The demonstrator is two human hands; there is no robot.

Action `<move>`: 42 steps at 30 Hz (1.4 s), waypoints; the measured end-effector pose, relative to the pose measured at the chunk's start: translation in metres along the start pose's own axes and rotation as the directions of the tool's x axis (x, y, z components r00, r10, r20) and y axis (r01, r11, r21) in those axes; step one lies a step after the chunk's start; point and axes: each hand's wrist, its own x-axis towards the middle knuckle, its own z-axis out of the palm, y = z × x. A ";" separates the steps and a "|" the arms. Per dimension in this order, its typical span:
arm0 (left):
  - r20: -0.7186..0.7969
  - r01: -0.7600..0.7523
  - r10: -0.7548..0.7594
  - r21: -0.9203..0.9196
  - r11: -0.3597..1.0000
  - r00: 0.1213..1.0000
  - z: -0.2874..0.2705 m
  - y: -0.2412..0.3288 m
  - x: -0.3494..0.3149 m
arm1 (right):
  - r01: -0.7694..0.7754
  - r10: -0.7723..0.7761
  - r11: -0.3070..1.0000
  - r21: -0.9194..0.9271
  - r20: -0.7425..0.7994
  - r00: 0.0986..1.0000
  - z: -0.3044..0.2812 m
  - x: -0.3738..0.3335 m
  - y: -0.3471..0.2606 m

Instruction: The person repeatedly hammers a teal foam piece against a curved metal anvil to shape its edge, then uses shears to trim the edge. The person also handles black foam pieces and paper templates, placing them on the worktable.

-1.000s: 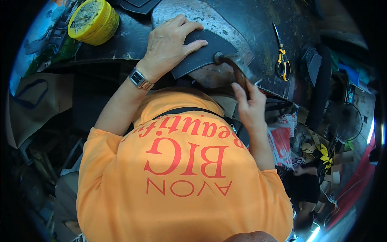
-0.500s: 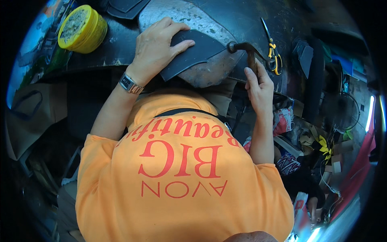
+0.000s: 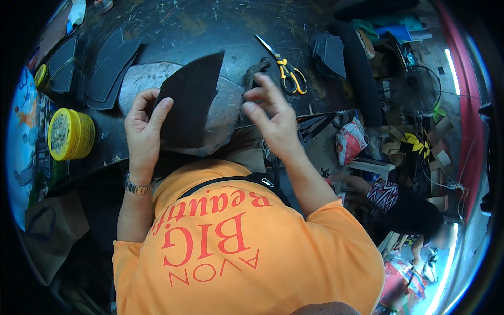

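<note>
Currently, the left hand (image 3: 144,128) holds a dark, tilted panel (image 3: 191,100).

Bench (image 3: 220,26) is dimly lit | glare is cast by bright strips (image 3: 453,72) at right | edges are bowed, corners blackened

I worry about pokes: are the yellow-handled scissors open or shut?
Shut, it looks like: on the dark table, the scissors' blades lie together, making one narrow point.
</note>
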 end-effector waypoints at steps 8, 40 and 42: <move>0.331 -0.116 -0.008 0.354 0.928 0.944 0.034 -0.003 -0.011 | -0.110 0.183 0.814 0.570 -0.073 0.980 -0.001 0.017 -0.005; 0.394 -0.473 0.262 0.717 0.512 0.881 0.020 -0.013 -0.007 | -0.263 -0.216 0.648 -0.715 -0.504 0.836 -0.187 0.116 0.133; 0.398 -0.478 0.265 0.720 0.503 0.878 0.019 -0.014 -0.008 | -0.269 -0.231 0.619 -0.738 -0.499 0.835 -0.189 0.120 0.134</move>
